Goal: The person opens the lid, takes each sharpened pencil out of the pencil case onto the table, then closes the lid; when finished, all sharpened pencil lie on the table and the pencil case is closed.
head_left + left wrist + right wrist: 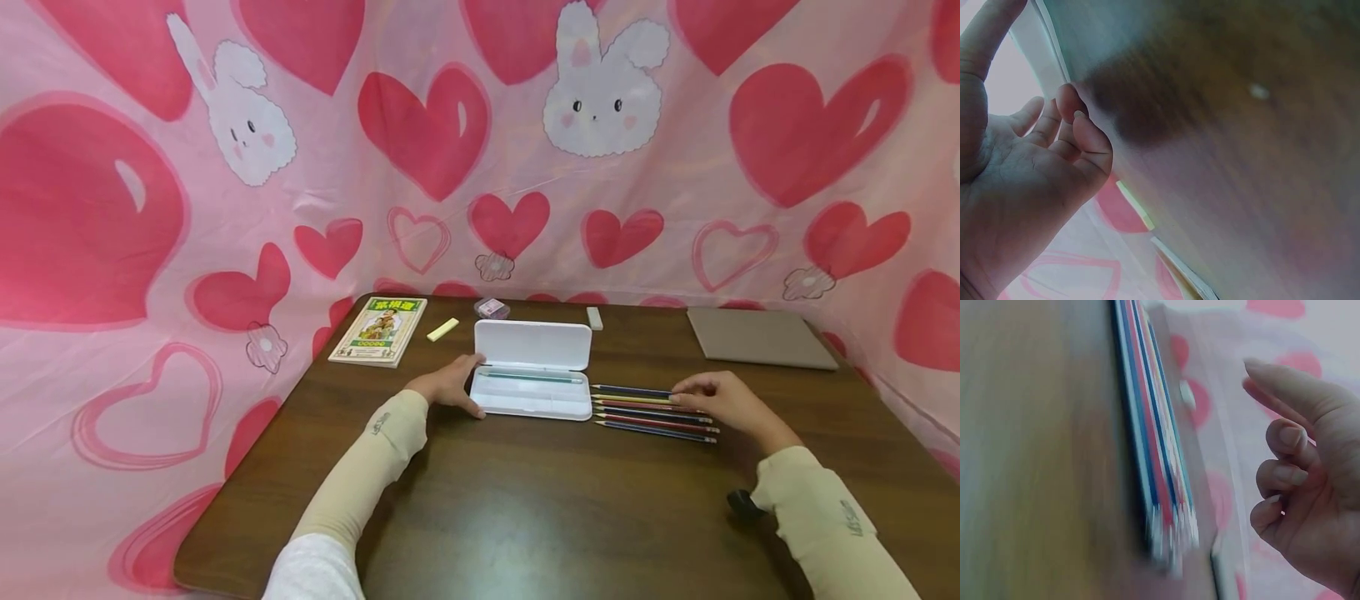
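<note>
A white pencil case stands with its lid up, one green pencil lying along its back compartment. At the case's left end, my left hand holds it, thumb by the front corner and fingers at the back. Several dark, red and yellow pencils lie side by side to the right of the case, erasers pointing right. My right hand is over the right part of this row, at the rear pencils. In the right wrist view nothing shows between its thumb and extended index finger; the other fingers curl loosely.
A booklet and a yellow stick-shaped item lie at the back left. Behind the case are a small clear box and a white eraser. A flat grey laptop-like slab lies back right, near the heart-patterned curtain.
</note>
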Action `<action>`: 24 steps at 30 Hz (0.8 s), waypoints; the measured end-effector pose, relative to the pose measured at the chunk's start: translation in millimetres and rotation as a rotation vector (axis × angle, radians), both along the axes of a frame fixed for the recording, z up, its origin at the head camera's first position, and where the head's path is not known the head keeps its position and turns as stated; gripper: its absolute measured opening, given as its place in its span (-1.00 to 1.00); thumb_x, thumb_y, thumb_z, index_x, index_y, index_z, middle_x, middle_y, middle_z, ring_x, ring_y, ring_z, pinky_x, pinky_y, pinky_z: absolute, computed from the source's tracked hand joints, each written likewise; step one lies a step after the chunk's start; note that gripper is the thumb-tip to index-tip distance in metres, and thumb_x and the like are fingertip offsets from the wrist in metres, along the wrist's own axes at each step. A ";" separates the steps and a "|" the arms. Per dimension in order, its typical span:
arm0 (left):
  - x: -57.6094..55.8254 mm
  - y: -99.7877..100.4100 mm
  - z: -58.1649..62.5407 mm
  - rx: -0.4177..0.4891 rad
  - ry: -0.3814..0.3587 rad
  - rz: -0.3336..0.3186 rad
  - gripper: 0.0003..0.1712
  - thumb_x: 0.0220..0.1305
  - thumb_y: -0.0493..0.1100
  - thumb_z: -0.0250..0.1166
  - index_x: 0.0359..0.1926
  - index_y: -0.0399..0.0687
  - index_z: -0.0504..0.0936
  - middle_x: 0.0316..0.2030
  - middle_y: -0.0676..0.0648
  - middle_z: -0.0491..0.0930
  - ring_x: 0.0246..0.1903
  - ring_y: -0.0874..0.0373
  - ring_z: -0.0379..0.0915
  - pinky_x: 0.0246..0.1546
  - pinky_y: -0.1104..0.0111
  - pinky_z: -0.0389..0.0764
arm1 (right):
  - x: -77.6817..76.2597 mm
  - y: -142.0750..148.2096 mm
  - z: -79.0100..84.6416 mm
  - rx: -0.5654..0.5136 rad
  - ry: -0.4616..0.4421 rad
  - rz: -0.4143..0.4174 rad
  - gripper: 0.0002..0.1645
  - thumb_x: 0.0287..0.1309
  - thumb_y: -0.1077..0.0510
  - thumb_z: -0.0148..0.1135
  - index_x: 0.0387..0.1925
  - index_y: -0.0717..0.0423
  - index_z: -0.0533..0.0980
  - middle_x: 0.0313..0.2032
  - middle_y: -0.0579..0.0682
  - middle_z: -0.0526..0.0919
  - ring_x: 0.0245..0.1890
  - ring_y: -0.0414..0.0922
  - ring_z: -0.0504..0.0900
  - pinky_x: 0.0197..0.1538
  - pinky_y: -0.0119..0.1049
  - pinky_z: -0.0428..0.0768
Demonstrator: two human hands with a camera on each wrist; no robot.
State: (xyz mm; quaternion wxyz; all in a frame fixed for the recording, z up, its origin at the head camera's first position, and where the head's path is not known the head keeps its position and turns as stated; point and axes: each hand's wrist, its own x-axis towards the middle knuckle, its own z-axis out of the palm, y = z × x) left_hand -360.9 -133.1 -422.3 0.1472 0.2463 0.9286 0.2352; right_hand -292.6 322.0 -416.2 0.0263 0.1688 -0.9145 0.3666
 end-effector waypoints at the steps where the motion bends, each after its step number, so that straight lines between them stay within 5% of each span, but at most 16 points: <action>1: -0.2 0.1 0.4 0.002 0.003 0.000 0.15 -0.25 -0.01 0.56 0.32 -0.13 0.08 0.24 -0.22 0.18 0.22 -0.01 0.15 0.29 0.18 0.19 | -5.2 -7.4 1.9 -0.007 -0.015 0.003 -0.74 0.08 0.07 0.29 -0.29 0.20 0.63 -0.66 -0.13 0.41 -0.65 -0.33 0.29 -0.59 -0.39 0.34; 13: -1.3 -1.0 -1.1 -0.019 -0.028 0.011 0.16 -0.22 0.04 0.55 0.34 -0.08 0.05 0.27 -0.18 0.14 0.26 0.02 0.10 0.32 0.16 0.15 | -53.4 -84.8 -5.6 0.012 -0.048 0.124 -0.69 0.02 0.06 0.34 -0.23 0.18 0.64 -0.42 0.00 0.64 -0.50 -0.17 0.36 -0.47 -0.38 0.38; 24: -2.1 0.2 -1.2 -0.028 -0.029 0.013 0.17 -0.22 0.06 0.54 0.34 -0.08 0.04 0.28 -0.18 0.14 0.26 0.02 0.11 0.31 0.16 0.16 | -64.6 -121.7 -10.2 0.115 -0.116 0.165 -0.73 0.08 0.13 0.29 -0.17 0.15 0.64 -0.40 0.00 0.62 -0.46 -0.14 0.36 -0.41 -0.34 0.40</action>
